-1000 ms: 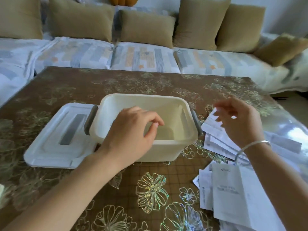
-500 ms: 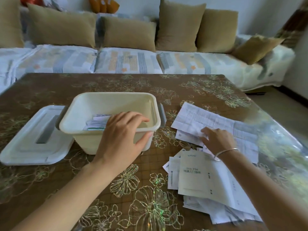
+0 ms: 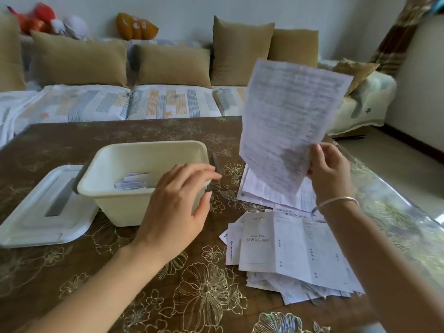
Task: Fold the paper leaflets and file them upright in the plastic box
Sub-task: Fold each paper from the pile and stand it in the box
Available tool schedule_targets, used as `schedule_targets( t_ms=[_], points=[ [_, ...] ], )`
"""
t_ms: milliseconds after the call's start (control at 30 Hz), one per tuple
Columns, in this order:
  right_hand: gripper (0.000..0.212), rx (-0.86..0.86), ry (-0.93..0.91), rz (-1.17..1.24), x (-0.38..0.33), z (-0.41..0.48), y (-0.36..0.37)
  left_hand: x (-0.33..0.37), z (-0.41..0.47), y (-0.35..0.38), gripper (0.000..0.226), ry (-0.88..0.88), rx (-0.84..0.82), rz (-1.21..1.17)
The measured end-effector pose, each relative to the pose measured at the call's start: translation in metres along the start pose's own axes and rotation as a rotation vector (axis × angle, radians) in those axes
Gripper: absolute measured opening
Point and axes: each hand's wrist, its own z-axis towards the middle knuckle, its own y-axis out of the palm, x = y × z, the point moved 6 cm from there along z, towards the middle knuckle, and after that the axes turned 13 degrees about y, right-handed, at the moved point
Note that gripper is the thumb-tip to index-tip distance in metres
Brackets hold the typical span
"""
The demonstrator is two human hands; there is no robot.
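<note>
A cream plastic box [image 3: 125,203] stands open on the table, left of centre, with folded leaflets [image 3: 134,181] lying inside it. My left hand [image 3: 177,207] hovers at the box's near right corner, fingers relaxed and holding nothing. My right hand [image 3: 329,174] pinches the lower corner of a printed leaflet [image 3: 288,121] and holds it up unfolded above the table. Below it more flat leaflets [image 3: 271,195] lie spread, and a loose pile of leaflets [image 3: 293,255] sits at the front right.
The box's white lid [image 3: 45,212] lies flat to the left of the box. The table [image 3: 72,145] has a brown flowered cover. A sofa with tan cushions [image 3: 168,66] runs along the far side. Bare floor [image 3: 384,159] lies to the right.
My right hand has lifted one sheet off the flat leaflets and raised it upright. My left hand has drifted right, off the box's near rim.
</note>
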Motion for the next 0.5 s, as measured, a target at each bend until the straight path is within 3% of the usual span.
schedule_targets(
  t_ms=[100, 167, 333, 400, 500],
  points=[
    [0.018, -0.155, 0.244, 0.441, -0.013, -0.009, -0.01, 0.006, 0.005, 0.003, 0.051, 0.004, -0.006, 0.009],
    [0.018, -0.241, 0.402, 0.513, -0.01, -0.018, -0.012, 0.005, 0.004, 0.004, 0.069, 0.015, -0.028, 0.048],
    [0.03, -0.275, 0.661, 0.288, 0.032, -0.06, -0.009, -0.011, -0.024, -0.001, 0.114, -0.065, -0.138, -0.013],
    [0.025, -0.291, 0.732, 0.164, 0.059, -0.074, -0.009, -0.012, -0.046, 0.001, 0.12, -0.091, -0.182, -0.017],
    [0.017, -0.253, 0.815, 0.019, 0.09, -0.093, -0.014, -0.001, -0.08, 0.011, 0.116, 0.016, -0.239, 0.043]
  ],
)
